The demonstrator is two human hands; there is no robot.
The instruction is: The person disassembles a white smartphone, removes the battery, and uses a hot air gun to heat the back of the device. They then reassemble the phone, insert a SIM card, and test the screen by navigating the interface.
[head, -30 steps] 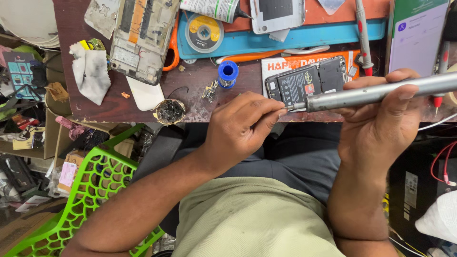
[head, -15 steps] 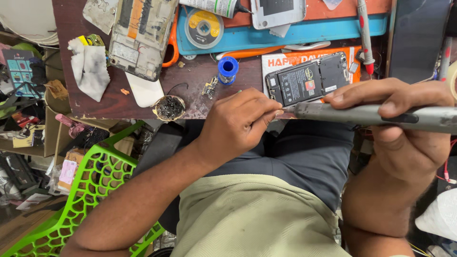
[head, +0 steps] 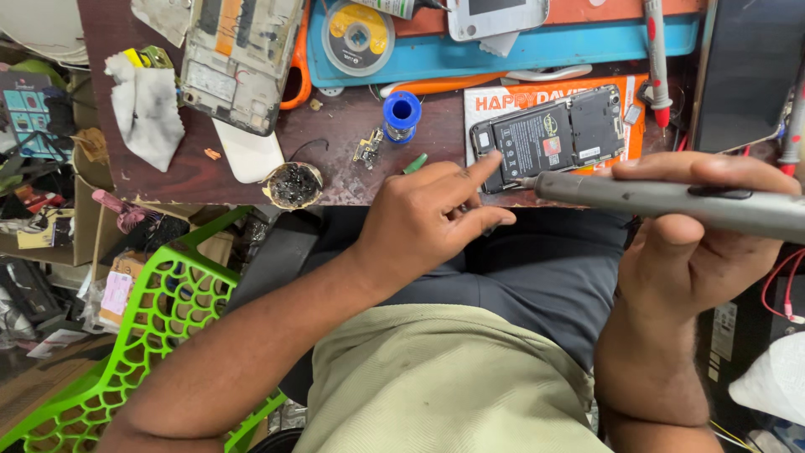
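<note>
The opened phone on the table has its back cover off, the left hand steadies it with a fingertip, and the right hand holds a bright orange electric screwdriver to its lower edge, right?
Not quite: the head view shows the electric screwdriver is grey, not bright orange. The rest holds: the opened phone lies with its back off, the left hand has a fingertip on it, and the right hand holds the tool's tip at its lower edge.

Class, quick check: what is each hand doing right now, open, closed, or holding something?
Left hand: loosely open, holding nothing, index fingertip on the opened phone.
Right hand: closed around the grey electric screwdriver.
</note>
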